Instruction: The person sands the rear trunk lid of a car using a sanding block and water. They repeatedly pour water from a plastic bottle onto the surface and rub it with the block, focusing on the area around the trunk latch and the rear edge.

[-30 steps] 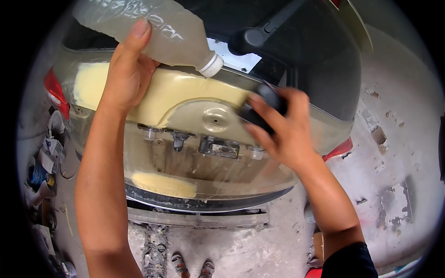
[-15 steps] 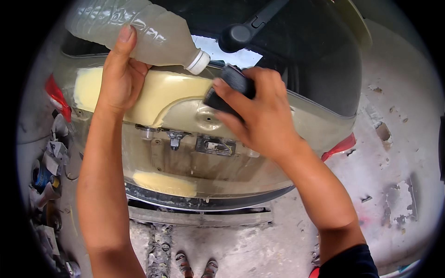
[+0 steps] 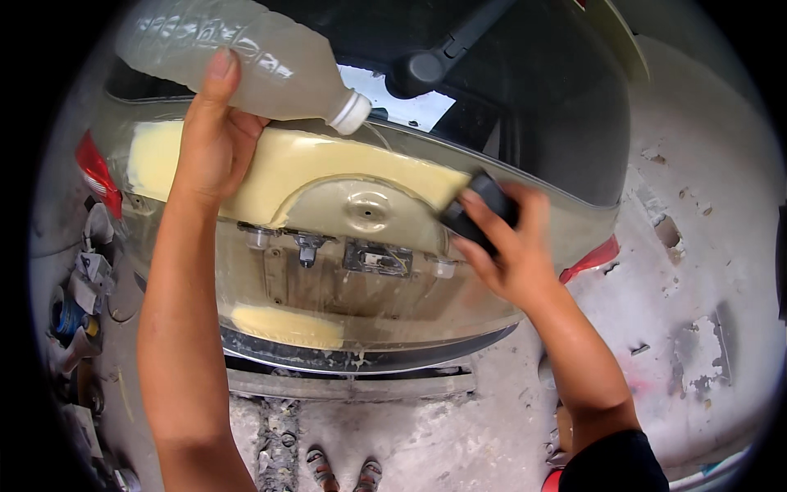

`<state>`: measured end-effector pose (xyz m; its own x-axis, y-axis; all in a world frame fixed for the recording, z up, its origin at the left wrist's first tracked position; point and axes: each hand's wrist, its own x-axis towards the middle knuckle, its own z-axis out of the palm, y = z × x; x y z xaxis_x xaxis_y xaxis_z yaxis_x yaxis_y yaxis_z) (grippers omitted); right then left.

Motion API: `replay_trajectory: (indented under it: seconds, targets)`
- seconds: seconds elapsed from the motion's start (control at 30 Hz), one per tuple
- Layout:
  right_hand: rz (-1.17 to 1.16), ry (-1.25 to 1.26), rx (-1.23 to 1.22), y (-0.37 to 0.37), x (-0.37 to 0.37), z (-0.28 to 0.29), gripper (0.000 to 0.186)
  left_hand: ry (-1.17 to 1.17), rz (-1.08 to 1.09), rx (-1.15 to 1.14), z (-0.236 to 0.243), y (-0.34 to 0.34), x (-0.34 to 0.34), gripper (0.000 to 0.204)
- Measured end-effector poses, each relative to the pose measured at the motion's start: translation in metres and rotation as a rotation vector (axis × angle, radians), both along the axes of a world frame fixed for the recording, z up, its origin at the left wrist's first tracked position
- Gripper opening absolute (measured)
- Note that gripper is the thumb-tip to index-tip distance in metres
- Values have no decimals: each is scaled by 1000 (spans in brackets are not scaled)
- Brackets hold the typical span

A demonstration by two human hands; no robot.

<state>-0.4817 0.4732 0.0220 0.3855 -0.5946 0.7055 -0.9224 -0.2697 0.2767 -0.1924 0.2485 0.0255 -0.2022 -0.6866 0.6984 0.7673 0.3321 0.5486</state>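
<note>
My left hand (image 3: 217, 127) is wrapped round a big clear plastic bottle (image 3: 270, 70) of cloudy liquid, tilted with its white cap (image 3: 351, 113) low and to the right. A thin stream runs from the cap onto the car's tailgate (image 3: 328, 215). My right hand (image 3: 516, 242) grips a black sanding block (image 3: 484, 211), pressed against the wet panel at the right end of a pale yellow filler patch (image 3: 361, 160). What is on the block's underside is hidden. A second yellow patch (image 3: 287, 326) lies lower down, above the bumper.
Above the panel are the dark rear window (image 3: 557, 107) and its wiper (image 3: 422, 74). Red tail lights (image 3: 98, 174) flank the tailgate. An opening with loose wiring (image 3: 379, 259) sits mid-panel. Assorted clutter (image 3: 78, 316) lines the floor at left; the concrete floor (image 3: 680, 328) is blotched.
My right hand has slid the sanding block right and down along the panel, uncovering the patch's right part. The bottle stays nearly still; its stream now shows more plainly.
</note>
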Motion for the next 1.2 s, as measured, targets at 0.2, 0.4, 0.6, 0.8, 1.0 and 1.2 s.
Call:
replay_trajectory:
  seconds: [0.2, 0.4, 0.6, 0.8, 1.0, 1.2]
  targets:
    - [-4, 23, -14, -27, 33, 23, 56, -21, 15, -8, 2, 2, -5, 66]
    - [-63, 16, 2, 19, -21, -8, 58, 5, 19, 11, -2, 3, -2, 66]
    - [4, 18, -50, -30, 27, 26, 56, -80, 47, -64, -8, 5, -5, 70]
    - [-30, 17, -28, 22, -31, -7, 56, 21, 62, -10, -21, 32, -25, 61]
    - [11, 30, -37, -21, 8, 23, 57, 19, 56, -3, -15, 51, -53, 63]
    - [-40, 22, 2, 24, -39, -3, 58, 34, 76, 12, -20, 45, -50, 66]
